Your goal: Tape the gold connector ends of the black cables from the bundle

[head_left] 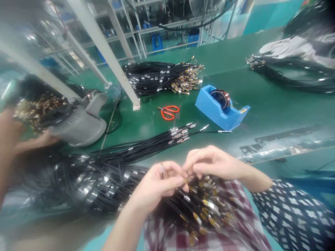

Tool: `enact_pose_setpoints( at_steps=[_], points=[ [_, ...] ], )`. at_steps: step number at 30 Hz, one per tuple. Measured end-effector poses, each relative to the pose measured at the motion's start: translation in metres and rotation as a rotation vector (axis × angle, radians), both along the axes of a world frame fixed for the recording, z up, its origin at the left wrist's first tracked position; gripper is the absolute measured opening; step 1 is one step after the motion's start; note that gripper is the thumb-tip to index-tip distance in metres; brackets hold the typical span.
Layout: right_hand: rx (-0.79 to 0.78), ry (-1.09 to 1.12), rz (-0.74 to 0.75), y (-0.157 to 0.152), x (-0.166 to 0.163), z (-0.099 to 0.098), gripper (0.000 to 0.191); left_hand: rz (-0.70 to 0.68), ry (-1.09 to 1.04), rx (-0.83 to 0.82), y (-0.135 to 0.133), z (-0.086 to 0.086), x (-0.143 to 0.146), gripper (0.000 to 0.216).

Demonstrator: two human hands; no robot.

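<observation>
My left hand (pixel 157 184) and my right hand (pixel 211 164) meet just in front of me, both with fingers pinched together around the gold-tipped end of a thin black cable (pixel 186 181). Under them, on a checked cloth on my lap, lies a bundle of black cables with gold connectors (pixel 201 209). More black cables with silver sleeves (pixel 136 153) fan out across the green table toward the scissors.
A blue tape dispenser (pixel 221 108) and orange scissors (pixel 169 112) lie mid-table. Coiled cable bundles (pixel 159 78) sit behind them, with more at the far right (pixel 288 75). A grey tool (pixel 81 120) rests at left, where another person's hand (pixel 34 141) reaches. White frame posts (pixel 104 52) rise from the table.
</observation>
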State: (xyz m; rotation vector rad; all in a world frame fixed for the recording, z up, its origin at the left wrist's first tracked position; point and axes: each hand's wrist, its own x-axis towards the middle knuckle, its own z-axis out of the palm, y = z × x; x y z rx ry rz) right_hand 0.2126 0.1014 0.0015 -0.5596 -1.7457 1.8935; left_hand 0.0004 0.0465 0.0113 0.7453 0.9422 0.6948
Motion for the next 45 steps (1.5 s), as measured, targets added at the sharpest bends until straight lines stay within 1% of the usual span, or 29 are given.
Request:
enact_pose_setpoints(
  at_steps=[3, 7, 11, 14, 17, 19, 21, 23, 25, 27, 30, 32, 36, 38, 40, 43, 44, 45],
  points=[
    [-0.038, -0.061, -0.136, -0.002, 0.009, 0.0, 0.018, 0.031, 0.042, 0.032, 0.0, -0.002, 0.004, 0.023],
    [-0.027, -0.141, -0.241, -0.011, 0.006, 0.005, 0.017, 0.085, 0.089, 0.053, -0.001, -0.003, 0.006, 0.021],
    [0.069, -0.175, -0.321, -0.02, -0.005, 0.013, 0.015, 0.099, 0.092, 0.061, -0.002, -0.002, 0.009, 0.021],
    [0.149, -0.155, -0.371, -0.023, -0.01, 0.013, 0.015, 0.1, 0.119, 0.102, -0.002, -0.001, 0.011, 0.021],
    [0.166, -0.147, -0.373, -0.023, -0.01, 0.008, 0.015, 0.08, 0.136, 0.13, -0.003, -0.001, 0.012, 0.024],
    [0.131, -0.137, -0.35, -0.022, -0.009, 0.005, 0.016, 0.044, 0.134, 0.125, -0.002, -0.001, 0.01, 0.026],
    [0.066, -0.09, -0.281, -0.021, -0.01, 0.003, 0.015, -0.016, 0.102, 0.081, 0.0, -0.001, 0.008, 0.028],
    [0.017, -0.02, -0.175, -0.019, -0.011, 0.001, 0.011, -0.09, 0.045, -0.001, 0.002, -0.001, 0.005, 0.03],
    [-0.002, 0.041, -0.101, -0.018, -0.014, 0.0, 0.008, -0.119, 0.0, -0.063, 0.004, -0.001, 0.003, 0.032],
    [-0.022, 0.075, -0.095, -0.017, -0.016, -0.002, 0.009, -0.075, -0.002, -0.056, 0.004, -0.001, 0.004, 0.032],
    [-0.08, 0.08, -0.165, -0.018, -0.018, -0.002, 0.014, 0.045, 0.039, 0.02, 0.002, 0.0, 0.009, 0.029],
    [-0.107, 0.069, -0.191, -0.019, -0.018, -0.001, 0.017, 0.088, 0.061, 0.056, -0.001, 0.0, 0.012, 0.026],
    [-0.171, 0.101, -0.203, -0.019, -0.018, -0.003, 0.015, 0.108, 0.107, 0.127, -0.004, 0.002, 0.013, 0.018],
    [-0.202, 0.118, -0.224, -0.019, -0.018, -0.006, 0.013, 0.104, 0.146, 0.165, -0.004, 0.002, 0.013, 0.019],
    [-0.213, 0.117, -0.257, -0.019, -0.017, -0.01, 0.013, 0.123, 0.182, 0.19, -0.004, 0.002, 0.013, 0.017],
    [-0.21, 0.088, -0.319, -0.021, -0.011, -0.013, 0.013, 0.204, 0.175, 0.186, -0.004, 0.001, 0.012, 0.016],
    [-0.193, 0.046, -0.307, -0.023, -0.007, -0.012, 0.013, 0.232, 0.143, 0.176, -0.004, 0.002, 0.012, 0.017],
    [-0.164, -0.019, -0.248, -0.024, -0.002, -0.011, 0.013, 0.261, 0.094, 0.162, -0.003, 0.002, 0.011, 0.017]
  ],
)
